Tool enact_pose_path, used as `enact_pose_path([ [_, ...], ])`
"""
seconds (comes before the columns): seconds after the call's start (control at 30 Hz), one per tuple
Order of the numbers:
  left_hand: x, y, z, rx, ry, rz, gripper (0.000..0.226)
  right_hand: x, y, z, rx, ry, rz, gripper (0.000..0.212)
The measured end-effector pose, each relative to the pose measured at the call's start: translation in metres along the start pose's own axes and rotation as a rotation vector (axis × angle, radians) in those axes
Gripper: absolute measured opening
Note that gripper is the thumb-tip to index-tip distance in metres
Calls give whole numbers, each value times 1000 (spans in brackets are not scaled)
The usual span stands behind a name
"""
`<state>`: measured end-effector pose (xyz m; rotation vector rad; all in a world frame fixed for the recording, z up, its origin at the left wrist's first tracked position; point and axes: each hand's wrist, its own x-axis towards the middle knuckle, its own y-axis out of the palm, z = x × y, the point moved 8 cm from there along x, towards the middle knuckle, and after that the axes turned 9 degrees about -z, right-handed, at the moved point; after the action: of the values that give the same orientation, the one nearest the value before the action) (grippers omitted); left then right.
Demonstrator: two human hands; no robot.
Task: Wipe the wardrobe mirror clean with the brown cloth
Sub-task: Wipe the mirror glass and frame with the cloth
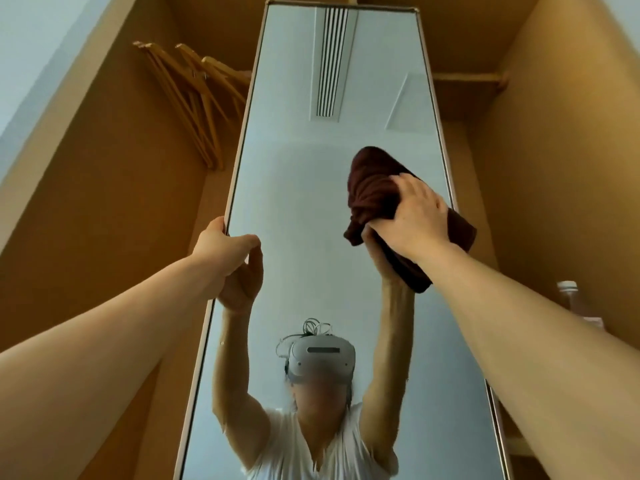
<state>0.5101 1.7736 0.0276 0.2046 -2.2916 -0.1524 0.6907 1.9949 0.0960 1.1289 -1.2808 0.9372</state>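
A tall, narrow wardrobe mirror (pixel 304 174) in a thin metal frame fills the middle of the view, seen from below. My right hand (pixel 415 216) presses a bunched brown cloth (pixel 372 188) flat against the glass near the mirror's right edge, at mid height. My left hand (pixel 225 247) grips the mirror's left frame edge, thumb on the glass side and fingers wrapped behind. The glass reflects a person in a white top wearing a headset, both arms raised.
Several wooden hangers (pixel 194 98) hang on a rail at upper left inside the wooden wardrobe. A rail bracket (pixel 491 79) shows at upper right. A clear plastic bottle (pixel 571 299) stands on a shelf to the right, behind my forearm.
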Motion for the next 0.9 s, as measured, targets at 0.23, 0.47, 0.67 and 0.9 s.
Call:
enact_pose_path([
  [0.23,-26,24,-59,562,379,-65,89,-10,2,-14,-27,-15,111,84],
  [0.47,-130,125,-133,631,1200,274,85,-17,1,-13,13,-42,167,86],
  [0.67,-115,134,-138,798,1144,214,83,-35,-22,-20,307,26,142,84],
  [0.9,-102,139,-140,822,1178,134,64,-59,-29,-35,-187,-200,104,57],
])
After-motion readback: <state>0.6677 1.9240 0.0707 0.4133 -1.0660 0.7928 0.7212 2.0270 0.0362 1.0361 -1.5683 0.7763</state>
